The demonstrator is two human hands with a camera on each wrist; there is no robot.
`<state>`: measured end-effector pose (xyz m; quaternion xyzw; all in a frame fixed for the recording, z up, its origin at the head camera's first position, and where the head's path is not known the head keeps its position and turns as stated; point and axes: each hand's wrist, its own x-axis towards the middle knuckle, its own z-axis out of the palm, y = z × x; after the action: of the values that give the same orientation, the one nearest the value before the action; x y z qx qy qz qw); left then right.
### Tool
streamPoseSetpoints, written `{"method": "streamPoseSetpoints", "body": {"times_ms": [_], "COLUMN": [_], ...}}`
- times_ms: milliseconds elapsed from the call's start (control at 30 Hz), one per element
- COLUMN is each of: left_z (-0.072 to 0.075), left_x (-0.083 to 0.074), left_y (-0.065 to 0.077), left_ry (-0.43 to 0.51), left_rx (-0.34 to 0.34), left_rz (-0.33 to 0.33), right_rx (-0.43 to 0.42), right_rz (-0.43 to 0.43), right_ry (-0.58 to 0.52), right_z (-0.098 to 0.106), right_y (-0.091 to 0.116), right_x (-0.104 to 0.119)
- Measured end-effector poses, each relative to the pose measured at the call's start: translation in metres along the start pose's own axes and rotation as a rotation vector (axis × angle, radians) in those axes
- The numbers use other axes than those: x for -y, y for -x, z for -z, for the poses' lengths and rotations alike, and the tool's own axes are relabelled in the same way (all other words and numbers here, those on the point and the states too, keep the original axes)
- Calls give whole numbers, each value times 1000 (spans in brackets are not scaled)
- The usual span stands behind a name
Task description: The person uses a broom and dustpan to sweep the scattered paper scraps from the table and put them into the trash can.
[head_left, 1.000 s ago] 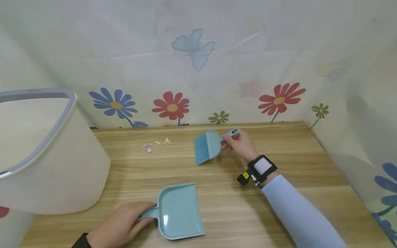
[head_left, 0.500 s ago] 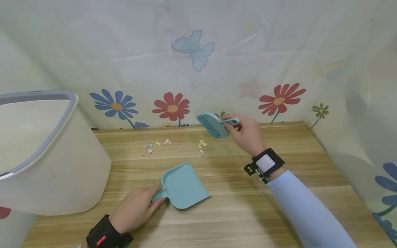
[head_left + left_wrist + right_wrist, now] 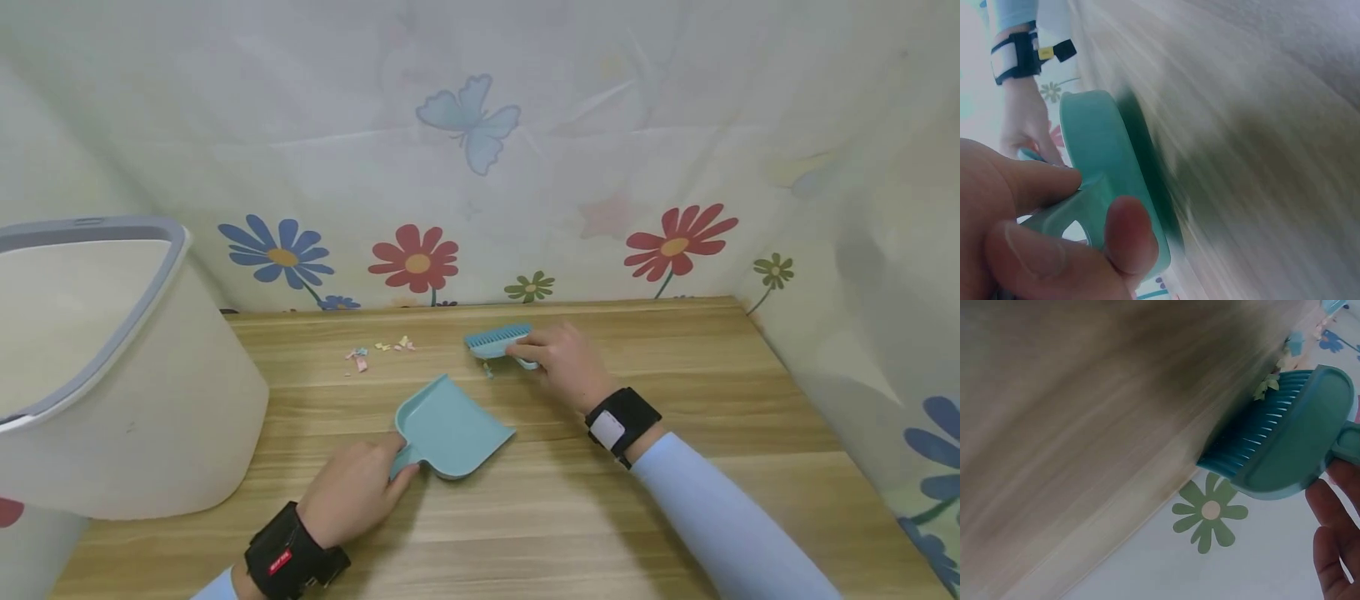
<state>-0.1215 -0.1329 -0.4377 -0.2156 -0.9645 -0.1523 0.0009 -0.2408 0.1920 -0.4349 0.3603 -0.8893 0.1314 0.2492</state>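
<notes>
My left hand (image 3: pixel 356 492) pinches the handle of a teal dustpan (image 3: pixel 453 425), its flat lip facing the back right. In the left wrist view, a dark shadow runs along the dustpan's (image 3: pixel 1100 144) underside, beside the wooden surface. My right hand (image 3: pixel 566 367) holds a small teal hand brush (image 3: pixel 495 342) by its handle, behind the dustpan. Small yellow and blue paper scraps (image 3: pixel 487 369) show just under the brush, partly hidden by it. From the right wrist view, the brush's bristles (image 3: pixel 1260 428) meet the table beside several paper scraps (image 3: pixel 1266 386).
More colored scraps (image 3: pixel 360 360) lie left of the brush, with another small cluster (image 3: pixel 403 343) near them. A large white bin (image 3: pixel 172 392) with a grey rim stands at the left. Behind the wooden table (image 3: pixel 675 517) hangs a flower-patterned wall cover (image 3: pixel 562 167).
The dustpan has moved toward the back and turned so its lip points at the brush. The brush was lifted, showing scraps beneath, then lowered behind them.
</notes>
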Motion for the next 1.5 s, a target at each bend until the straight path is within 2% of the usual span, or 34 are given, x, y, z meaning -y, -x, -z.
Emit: {"method": "streamPoseSetpoints", "body": {"times_ms": [100, 367, 533, 667, 833, 967, 1233, 1500], "left_z": [-1, -4, -6, -5, -4, -3, -5, -6], "left_x": [-1, -1, -1, -2, -4, -4, -4, -3], "left_y": [0, 0, -1, -1, -3, -4, -5, -5], "left_ry": [-1, -14, -29, -39, -38, -7, 66, 68], "left_rx": [-4, -22, -33, -38, -32, -35, -40, -26], "left_rz": [-4, -31, -47, -49, -37, -35, -33, -24], "right_rx": [12, 92, 16, -56, -54, -51, -33, -10], "right_rz": [17, 59, 21, -85, -244, -295, -238, -153], "right_ry": [-29, -62, -111, -133, -65, 6, 26, -114], "right_z": [7, 41, 55, 61, 57, 46, 29, 30], "right_y": [11, 38, 33, 17, 3, -5, -13, -18], "right_x": [6, 26, 23, 15, 13, 18, 38, 65]}}
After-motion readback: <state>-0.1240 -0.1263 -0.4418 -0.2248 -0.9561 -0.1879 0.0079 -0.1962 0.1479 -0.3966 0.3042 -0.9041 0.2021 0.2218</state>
